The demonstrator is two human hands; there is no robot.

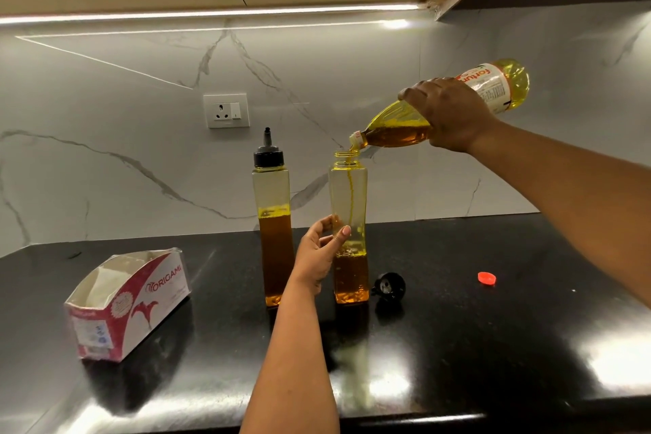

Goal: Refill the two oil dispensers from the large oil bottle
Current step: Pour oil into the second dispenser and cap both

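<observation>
Warm under-cabinet light, wide-angle view

An LED strip under the cabinet lights the wall evenly; the black worktop throws back white glare patches, edges bow outward, and the picture looks slightly soft.

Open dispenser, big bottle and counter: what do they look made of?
Open dispenser: clear, glossy, probably plastic; moulded threads at the neck, oil stream visible through the wall. Large oil bottle: thin transparent plastic, ribbed shoulder, printed paper or film label. Countertop: black polished stone, likely granite; it mirrors the lights sharply.
</observation>
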